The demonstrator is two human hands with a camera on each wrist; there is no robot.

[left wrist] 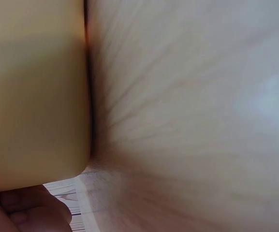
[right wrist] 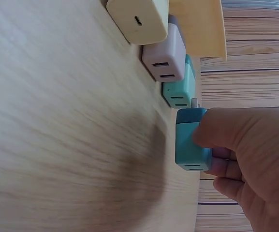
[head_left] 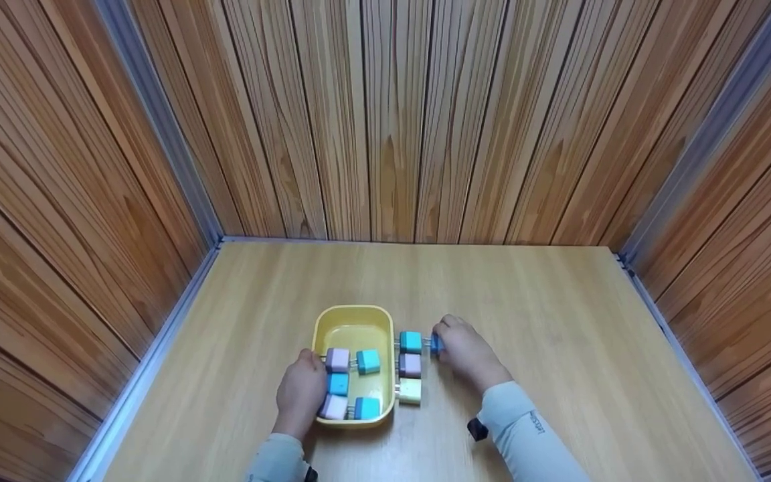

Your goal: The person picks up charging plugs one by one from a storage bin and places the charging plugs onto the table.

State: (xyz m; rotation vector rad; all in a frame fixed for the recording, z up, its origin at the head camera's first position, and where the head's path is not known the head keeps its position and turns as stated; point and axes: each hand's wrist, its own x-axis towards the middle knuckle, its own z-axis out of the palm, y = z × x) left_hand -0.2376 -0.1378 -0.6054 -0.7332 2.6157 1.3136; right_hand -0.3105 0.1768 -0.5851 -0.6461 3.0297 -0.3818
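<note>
Teal with a darker blue band at one end, the charger (right wrist: 186,145) shows slots (right wrist: 194,168) in its opposite face. My right hand (head_left: 466,349) pinches it over the bench (head_left: 559,321), just beside a turquoise charger (head_left: 410,342); my left hand (head_left: 302,388) grips the yellow tray (head_left: 353,309).

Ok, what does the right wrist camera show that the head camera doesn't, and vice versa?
Of the two, only the right wrist view shows port slots in the chargers' ends, one in the cream charger. Only the head view shows five chargers inside the yellow tray and the left hand gripping it. Both show the right hand pinching a blue-green charger, plus the cream charger, a pinkish charger and a teal charger beside the tray.
</note>
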